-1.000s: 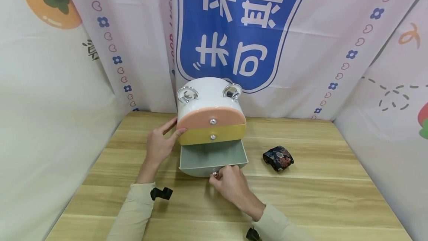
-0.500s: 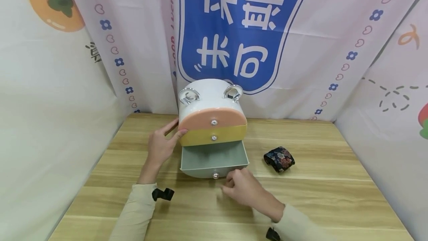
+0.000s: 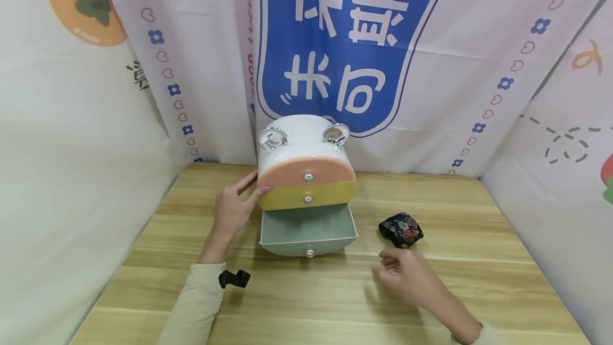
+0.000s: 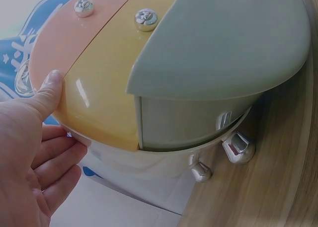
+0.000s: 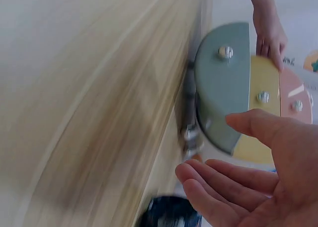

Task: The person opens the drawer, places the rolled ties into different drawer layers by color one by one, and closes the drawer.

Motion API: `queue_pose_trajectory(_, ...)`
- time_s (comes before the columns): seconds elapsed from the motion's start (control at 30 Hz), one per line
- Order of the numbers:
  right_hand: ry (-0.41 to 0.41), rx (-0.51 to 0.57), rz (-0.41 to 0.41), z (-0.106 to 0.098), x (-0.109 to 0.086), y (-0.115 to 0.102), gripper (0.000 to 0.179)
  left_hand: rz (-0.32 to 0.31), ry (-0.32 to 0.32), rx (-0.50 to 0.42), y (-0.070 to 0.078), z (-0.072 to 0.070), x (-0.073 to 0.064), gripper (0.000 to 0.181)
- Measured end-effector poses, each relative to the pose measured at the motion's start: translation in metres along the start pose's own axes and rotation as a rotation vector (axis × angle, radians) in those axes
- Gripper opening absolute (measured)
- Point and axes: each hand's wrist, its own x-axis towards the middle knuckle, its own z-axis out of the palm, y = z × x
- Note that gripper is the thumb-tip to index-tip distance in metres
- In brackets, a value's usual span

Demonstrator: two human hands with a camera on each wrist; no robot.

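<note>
A small rounded drawer cabinet [image 3: 306, 137] with a white body stands at the back of the table. Its pink top drawer [image 3: 306, 168] and yellow middle drawer [image 3: 287, 197] are closed, while the grey-green bottom drawer [image 3: 287, 248] is pulled out and bare inside. My left hand [image 3: 233, 207] rests at the cabinet's left edge, thumb [image 4: 49, 90] on the front and fingers along the side. To the right lies a rolled dark floral necktie [image 3: 401, 229]. Just in front of it hovers my right hand [image 3: 407, 276], fingers loosely bent and holding nothing.
Silver ring-shaped ears [image 3: 273, 137] stick up from the cabinet's top, and each drawer has a round silver knob [image 3: 309, 253]. Printed cloth [image 3: 445, 95] hangs behind the wooden table [image 3: 297, 307] and along both sides. A black band [image 3: 234, 279] circles the left wrist.
My right hand has let go of the bottom drawer's knob and moved right to the necktie. The drawer stays pulled out, and my left hand keeps its place on the cabinet.
</note>
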Motion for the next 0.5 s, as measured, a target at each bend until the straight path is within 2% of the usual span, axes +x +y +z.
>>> queue_pose_trajectory(0.1, 0.025, -0.008, 0.065, -0.016, -0.008, 0.014, 0.044, -0.002, 0.003, -0.005, -0.001, 0.000, 0.000, 0.057)
queue_pose_trajectory(0.27, 0.067, -0.066, 0.080, -0.042, -0.013, 0.038, 0.050, -0.003, 0.001, -0.009, -0.001, 0.002, 0.000, 0.057)
queue_pose_trajectory(0.5, 0.102, -0.147, 0.080, -0.055, 0.000, 0.071, 0.068, -0.006, 0.004, -0.006, -0.001, 0.002, 0.000, 0.057)
